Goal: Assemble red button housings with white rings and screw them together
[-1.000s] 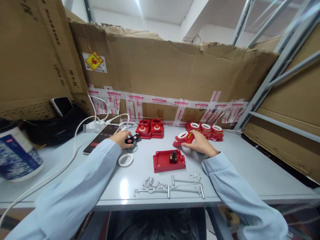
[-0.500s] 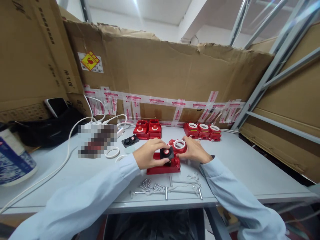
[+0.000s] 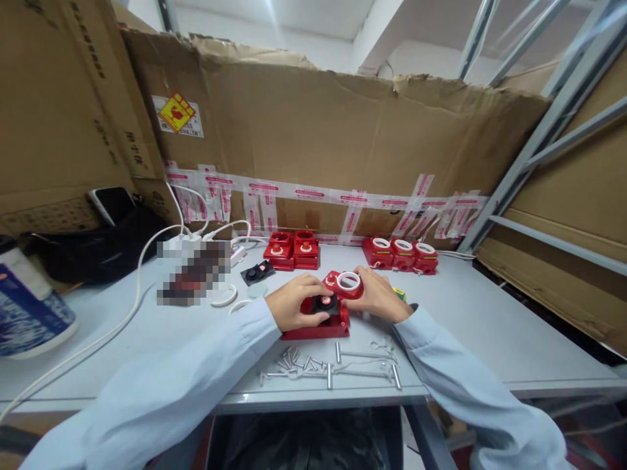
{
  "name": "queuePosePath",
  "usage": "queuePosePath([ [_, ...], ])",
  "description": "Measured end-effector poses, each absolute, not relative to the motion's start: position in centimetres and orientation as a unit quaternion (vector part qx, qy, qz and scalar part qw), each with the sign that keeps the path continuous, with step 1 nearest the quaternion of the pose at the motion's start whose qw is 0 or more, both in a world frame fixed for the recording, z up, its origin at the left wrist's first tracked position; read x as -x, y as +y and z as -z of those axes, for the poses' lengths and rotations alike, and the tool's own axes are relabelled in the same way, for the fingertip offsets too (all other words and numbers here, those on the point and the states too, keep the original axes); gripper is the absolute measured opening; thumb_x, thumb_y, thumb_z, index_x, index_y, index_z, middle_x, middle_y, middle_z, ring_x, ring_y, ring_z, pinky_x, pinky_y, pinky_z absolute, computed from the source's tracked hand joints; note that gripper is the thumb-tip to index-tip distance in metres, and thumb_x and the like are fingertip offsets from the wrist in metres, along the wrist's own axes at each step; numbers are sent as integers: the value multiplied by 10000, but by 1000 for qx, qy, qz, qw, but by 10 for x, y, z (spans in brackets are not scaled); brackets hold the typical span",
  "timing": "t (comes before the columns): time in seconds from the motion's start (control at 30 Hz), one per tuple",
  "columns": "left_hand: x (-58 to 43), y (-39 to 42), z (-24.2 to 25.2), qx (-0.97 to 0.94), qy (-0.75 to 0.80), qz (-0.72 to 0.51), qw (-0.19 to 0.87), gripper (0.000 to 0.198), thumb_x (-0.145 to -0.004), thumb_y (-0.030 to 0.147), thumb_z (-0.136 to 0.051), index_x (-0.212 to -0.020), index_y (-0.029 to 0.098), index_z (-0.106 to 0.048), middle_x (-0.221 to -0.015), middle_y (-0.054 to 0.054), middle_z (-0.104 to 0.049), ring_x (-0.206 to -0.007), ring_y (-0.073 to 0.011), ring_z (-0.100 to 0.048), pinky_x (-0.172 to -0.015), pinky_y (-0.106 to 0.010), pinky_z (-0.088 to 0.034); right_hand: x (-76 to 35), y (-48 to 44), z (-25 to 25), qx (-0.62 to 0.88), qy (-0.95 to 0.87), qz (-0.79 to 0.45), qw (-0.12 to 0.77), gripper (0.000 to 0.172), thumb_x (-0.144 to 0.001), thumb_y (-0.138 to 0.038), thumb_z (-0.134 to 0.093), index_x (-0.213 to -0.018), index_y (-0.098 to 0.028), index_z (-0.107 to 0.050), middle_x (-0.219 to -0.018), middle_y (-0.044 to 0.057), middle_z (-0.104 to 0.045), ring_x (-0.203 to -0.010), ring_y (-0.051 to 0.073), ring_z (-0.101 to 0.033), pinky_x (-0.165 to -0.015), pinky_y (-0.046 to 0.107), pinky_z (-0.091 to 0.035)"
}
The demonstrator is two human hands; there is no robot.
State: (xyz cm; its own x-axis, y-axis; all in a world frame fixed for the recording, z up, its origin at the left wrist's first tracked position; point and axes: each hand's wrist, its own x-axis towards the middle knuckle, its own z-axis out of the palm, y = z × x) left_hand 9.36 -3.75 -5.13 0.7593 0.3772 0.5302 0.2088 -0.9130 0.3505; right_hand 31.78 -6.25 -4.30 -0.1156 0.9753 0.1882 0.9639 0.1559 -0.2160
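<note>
My left hand pinches a black square part with a round button-like centre between thumb and fingers. That part sits low, at the opening of a red housing base on the table. My right hand is closed around the right side of a red cover with a white ring, which is held tilted just behind the base. In front of the base lie several loose screws and metal T-shaped rods with thin white cords.
Red housings stand at the back, and several with white rings at back right. Left are another black part, white rings, a clear disc and cables. Something yellow-green shows behind my right wrist. Cardboard walls the table.
My left hand has lowered the black part, which now lies flatter in the red base. The base has shifted slightly left. My right hand still grips the red cover.
</note>
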Motion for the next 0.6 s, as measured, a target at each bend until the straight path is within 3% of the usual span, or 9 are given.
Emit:
queuePosePath([
  [0.6, -90, -38, 51, -940, 160, -278, 119, 425, -787, 372, -599, -1160, 179, -529, -1063, -101, -596, -970, -222, -525, -886, -381, -424, -324, -61, 38, 632, -746, -8, 209, 598, -584, -580, -667, -1008, -191, -503, -958, 79, -600, -883, 255, -562, -746, 354, -397],
])
